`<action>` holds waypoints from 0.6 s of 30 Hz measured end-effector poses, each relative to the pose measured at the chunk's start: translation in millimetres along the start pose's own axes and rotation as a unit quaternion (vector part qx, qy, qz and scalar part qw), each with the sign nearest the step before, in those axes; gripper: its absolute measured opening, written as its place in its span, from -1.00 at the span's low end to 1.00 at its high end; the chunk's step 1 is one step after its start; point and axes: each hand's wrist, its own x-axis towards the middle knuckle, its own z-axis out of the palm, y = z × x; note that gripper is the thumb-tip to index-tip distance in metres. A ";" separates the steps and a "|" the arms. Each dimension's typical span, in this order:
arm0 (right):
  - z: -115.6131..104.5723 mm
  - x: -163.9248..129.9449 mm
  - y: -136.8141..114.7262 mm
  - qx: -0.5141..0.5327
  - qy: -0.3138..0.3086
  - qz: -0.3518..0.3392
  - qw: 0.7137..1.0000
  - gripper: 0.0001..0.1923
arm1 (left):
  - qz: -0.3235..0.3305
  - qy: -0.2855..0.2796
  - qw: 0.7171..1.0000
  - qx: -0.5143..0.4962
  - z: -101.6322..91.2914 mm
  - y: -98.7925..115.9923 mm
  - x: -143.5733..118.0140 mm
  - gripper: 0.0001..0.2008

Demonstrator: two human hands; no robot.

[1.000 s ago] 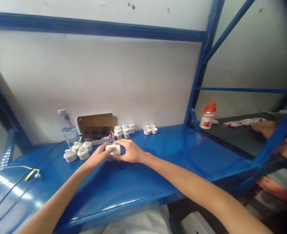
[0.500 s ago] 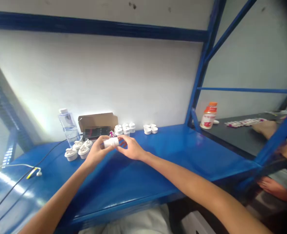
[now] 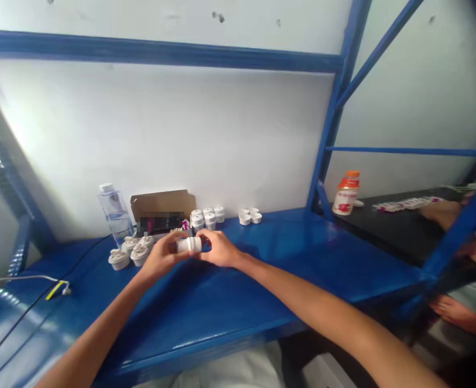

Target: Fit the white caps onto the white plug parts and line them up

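Observation:
A small white round container (image 3: 189,245) lies sideways between my two hands, above the blue table (image 3: 230,296). My left hand (image 3: 162,258) has its fingers and thumb closed around the left part. At the right end, my right hand (image 3: 222,249) grips it with thumb and fingers. Just behind stand several white lidded containers (image 3: 209,217), grouped together. Left of my left hand, several white cups (image 3: 119,260) hold pale pieces on top. Several small open white cups (image 3: 245,219) sit farther right, near the wall.
An open cardboard box (image 3: 163,203) with dark contents stands by the wall, beside a clear bottle (image 3: 116,213). Cables (image 3: 32,304) cross the left side. Beyond the blue frame post (image 3: 330,129), an orange-capped bottle (image 3: 346,194) and another person's arm (image 3: 442,215) are at a black table.
My right hand has closed onto the right end of the white container, and the container has moved slightly right and down. The camera view has shifted a little.

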 end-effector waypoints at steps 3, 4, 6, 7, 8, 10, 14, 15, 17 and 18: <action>0.5 -0.5 0.9 0.011 -0.005 -0.002 1.000 -0.64 | -0.008 -0.012 1.000 -0.001 -2.8 0.7 0.3 -0.40; 0.7 -0.6 1.0 0.017 -0.008 -0.001 1.000 -0.64 | -0.011 -0.013 1.000 -0.001 -3.6 1.3 0.3 -0.40; 0.7 -0.4 0.8 0.033 -0.016 0.000 0.999 -0.63 | -0.016 -0.017 1.000 -0.002 -5.1 3.1 0.2 -0.40; 0.6 -0.3 0.4 0.040 -0.018 -0.001 0.999 -0.62 | -0.017 -0.017 1.000 0.001 -5.9 4.1 0.1 -0.41; 0.3 -0.1 0.0 0.045 -0.020 -0.003 0.999 -0.62 | -0.016 -0.017 1.000 0.006 -6.7 5.0 0.1 -0.41; -0.5 0.3 -1.3 0.053 -0.024 -0.006 0.998 -0.62 | -0.011 -0.018 1.000 0.020 -8.3 6.1 0.2 -0.43; -2.5 0.1 -4.4 0.065 -0.036 -0.007 0.997 -0.65 | -0.012 -0.014 0.999 0.035 -10.4 5.0 1.2 -0.44; -2.9 -0.1 -5.0 0.067 -0.038 -0.006 0.997 -0.67 | -0.015 -0.014 0.999 0.032 -10.6 4.4 1.4 -0.44; -3.0 -0.6 -5.8 0.065 -0.039 -0.005 0.997 -0.71 | -0.020 -0.015 0.999 0.022 -10.5 3.6 1.4 -0.45; -2.9 -0.8 -5.9 0.065 -0.040 -0.005 0.997 -0.72 | -0.021 -0.017 1.000 0.013 -10.4 3.5 1.3 -0.45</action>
